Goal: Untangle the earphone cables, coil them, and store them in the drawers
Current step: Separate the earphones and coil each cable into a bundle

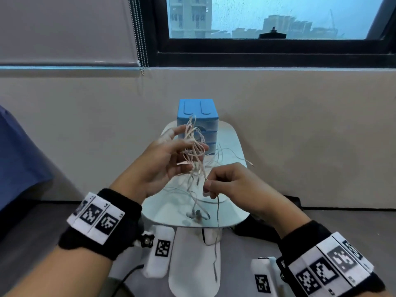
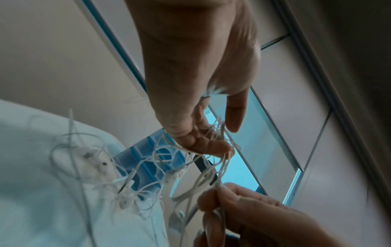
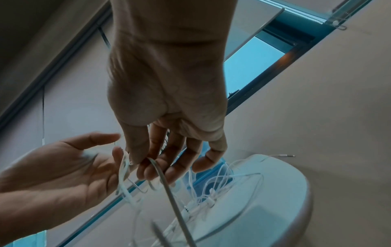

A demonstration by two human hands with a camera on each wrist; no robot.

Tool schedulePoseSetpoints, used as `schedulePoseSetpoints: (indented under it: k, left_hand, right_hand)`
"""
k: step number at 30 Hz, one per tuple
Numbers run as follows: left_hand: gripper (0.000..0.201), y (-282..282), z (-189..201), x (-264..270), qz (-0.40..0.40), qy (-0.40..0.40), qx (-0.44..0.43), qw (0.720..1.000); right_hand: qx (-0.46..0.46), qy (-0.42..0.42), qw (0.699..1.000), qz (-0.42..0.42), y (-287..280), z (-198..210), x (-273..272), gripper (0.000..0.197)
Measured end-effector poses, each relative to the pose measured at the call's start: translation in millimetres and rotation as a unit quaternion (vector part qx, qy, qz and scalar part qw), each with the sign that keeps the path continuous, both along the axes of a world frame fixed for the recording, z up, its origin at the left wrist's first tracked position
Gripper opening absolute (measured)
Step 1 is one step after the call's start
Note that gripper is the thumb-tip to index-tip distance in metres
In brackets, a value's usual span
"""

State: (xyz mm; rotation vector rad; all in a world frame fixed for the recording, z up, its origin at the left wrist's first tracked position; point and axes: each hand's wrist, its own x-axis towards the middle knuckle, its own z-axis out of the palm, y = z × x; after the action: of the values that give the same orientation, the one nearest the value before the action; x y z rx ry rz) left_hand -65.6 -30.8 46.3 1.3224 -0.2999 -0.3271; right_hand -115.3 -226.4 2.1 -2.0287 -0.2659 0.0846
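Head view: the earphone cables (image 1: 194, 151) form one pale tangle held above the white surface (image 1: 232, 144). The tangle's long axis runs roughly vertical, from loops at the left hand (image 1: 158, 166) down to earbuds (image 1: 196, 214) resting on the surface. The left hand grip is loosely curled, with loops draped over its fingers and thumb. The right hand (image 1: 233, 185) grip is closed in a pinch on a single strand low in the tangle; one strand hangs from it past the near edge of the surface. A blue drawer unit (image 1: 197, 123) stands at the far end of the surface, directly behind the tangle, drawers closed. Loose strands trail rightward, one plug end (image 1: 249, 162) overhanging the edge.
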Motion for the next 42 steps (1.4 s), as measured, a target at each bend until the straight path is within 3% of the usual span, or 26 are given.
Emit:
schedulePoseSetpoints:
  k: [4,9,19,22,27,31,33,42]
  left_hand:
    - [0.063,3.1,-28.7,-10.7,-0.014,-0.009,-0.045,0.999]
    - [0.081,7.0,-56.4,-22.0,0.007,-0.005,-0.046,0.999]
    - [0.072,10.1,-84.7,-36.4,0.073,-0.061,0.023,0.995]
    - [0.074,6.5,-89.3,-37.8,0.079,-0.063,0.039,0.994]
    - [0.076,-1.1,-90.0,-38.2,0.078,-0.076,0.059,0.992]
    - [0.079,-5.8,-89.1,-43.8,0.068,-0.083,0.056,0.993]
    - [0.081,-5.9,-90.3,-45.4,0.061,-0.084,0.055,0.993]
    - [0.081,-8.3,-87.3,-50.2,0.054,-0.069,0.061,0.994]
  right_hand:
    - [-0.009,-0.012,1.000,-0.028,3.8,-12.9,-1.5,0.015]
    - [0.006,-0.017,0.998,-0.062,13.5,-35.7,-2.2,0.018]
    - [-0.121,-0.030,0.991,-0.049,21.3,-44.9,-15.7,0.015]
    - [-0.148,-0.057,0.983,-0.093,17.3,-35.0,-22.1,0.014]
    - [-0.132,-0.152,0.958,-0.205,13.5,-11.8,-25.4,0.014]
    - [-0.058,-0.178,0.972,-0.144,18.5,1.1,-30.3,0.010]
    - [-0.068,-0.172,0.977,-0.107,22.5,-1.8,-30.9,0.011]
    - [-0.097,-0.155,0.969,-0.165,26.7,-17.6,-28.3,0.010]
